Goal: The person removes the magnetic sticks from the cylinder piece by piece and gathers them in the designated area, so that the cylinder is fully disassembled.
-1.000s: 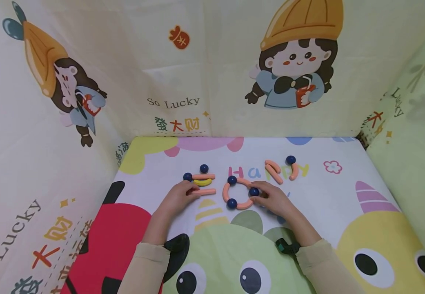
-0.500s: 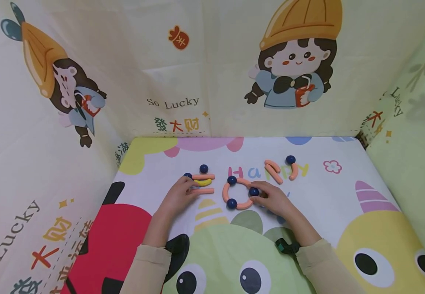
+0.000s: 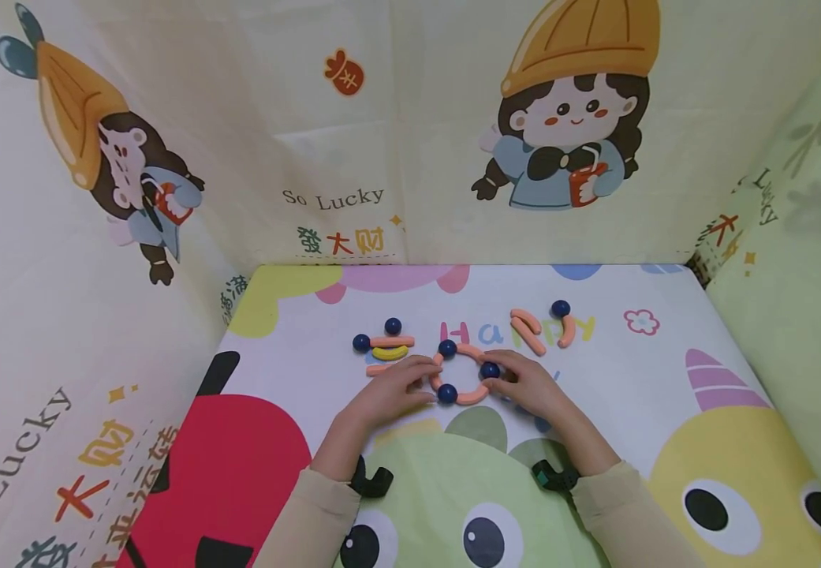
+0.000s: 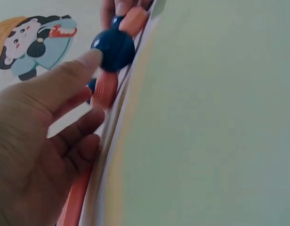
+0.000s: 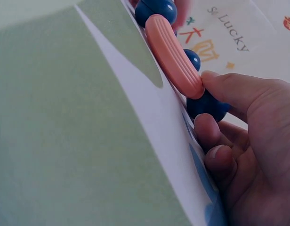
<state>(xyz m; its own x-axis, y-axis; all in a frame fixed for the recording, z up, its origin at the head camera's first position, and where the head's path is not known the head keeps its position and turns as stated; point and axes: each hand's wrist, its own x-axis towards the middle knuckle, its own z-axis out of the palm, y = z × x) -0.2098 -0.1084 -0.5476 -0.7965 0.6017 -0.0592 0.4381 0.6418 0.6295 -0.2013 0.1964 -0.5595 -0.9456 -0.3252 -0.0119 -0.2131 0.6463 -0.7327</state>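
A ring of curved pink rods (image 3: 468, 397) joined by dark blue balls (image 3: 447, 394) lies mid-table. My left hand (image 3: 399, 388) is at its left side, fingers curled about the left curved rod (image 4: 104, 89). In the left wrist view its thumb touches the lower-left blue ball (image 4: 114, 51). On the ring's right side my right hand (image 3: 527, 385) pinches the right blue ball (image 5: 206, 106) between thumb and fingers, beside the lower-right curved rod (image 5: 173, 54). The undersides of both grips are hidden.
Left of the ring lie a straight pink rod (image 3: 392, 341), a yellow curved rod (image 3: 389, 353), another pink rod (image 3: 376, 370) partly behind my left hand, and loose blue balls (image 3: 393, 325). Back right are pink rods (image 3: 528, 331) and a blue ball (image 3: 561, 308). A printed cloth wall stands behind.
My left hand has left the straight pink rod and moved right to the ring's left side. The straight rod shifted slightly left. My right hand has stayed at the right ball.
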